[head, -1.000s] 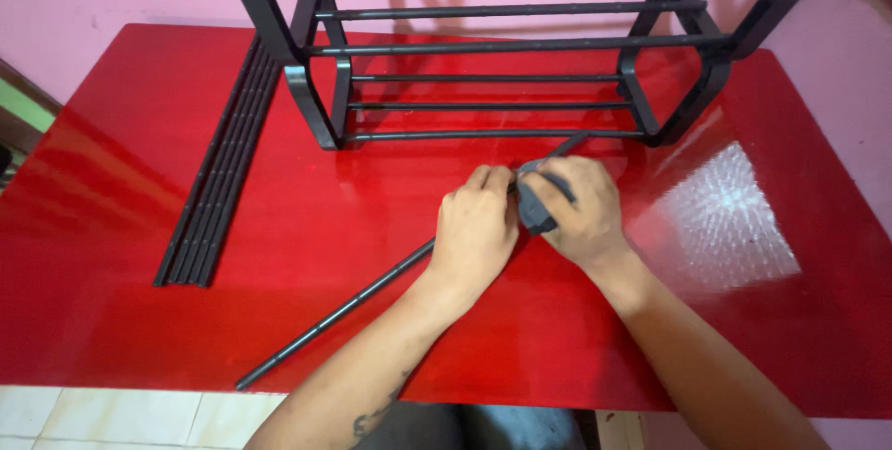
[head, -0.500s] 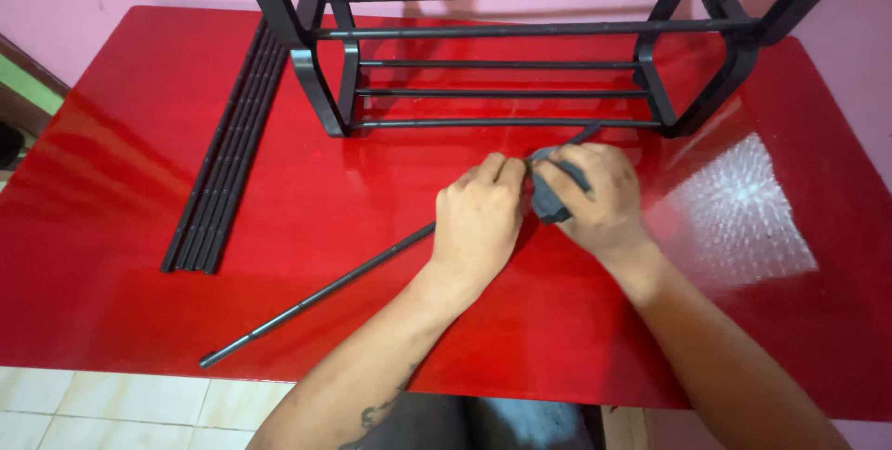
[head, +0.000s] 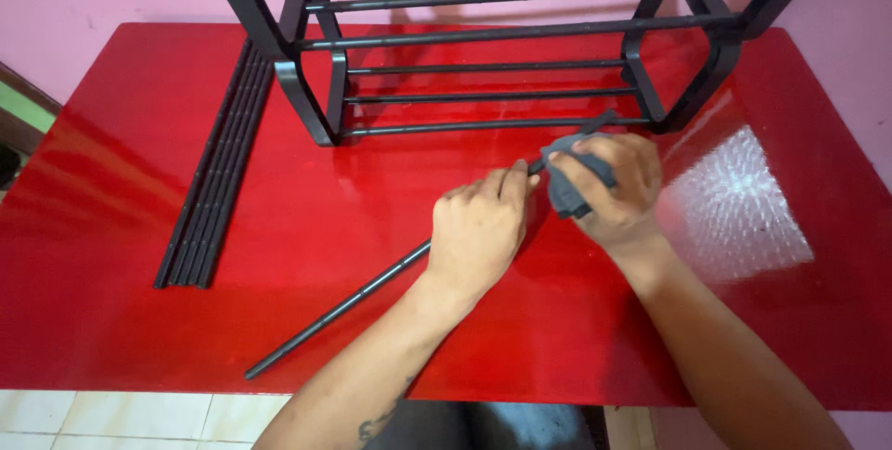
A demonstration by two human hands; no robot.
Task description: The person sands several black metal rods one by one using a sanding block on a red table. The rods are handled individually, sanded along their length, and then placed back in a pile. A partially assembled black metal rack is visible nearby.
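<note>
My left hand grips a long thin black rod that lies slanted across the red table, its free end near the front edge. My right hand is closed around a dark grey plastic connector piece at the rod's upper end. The rod's far tip pokes out past my right hand toward the black rack frame. The join between rod and connector is hidden by my fingers.
A bundle of several black rods lies along the table's left side. The partly built black rack stands at the back of the table. A pink wall is behind, and white floor tiles show below the front edge.
Both hands and the rod have stayed together on the table. The camera view shifted slightly. The grip looks the same.
</note>
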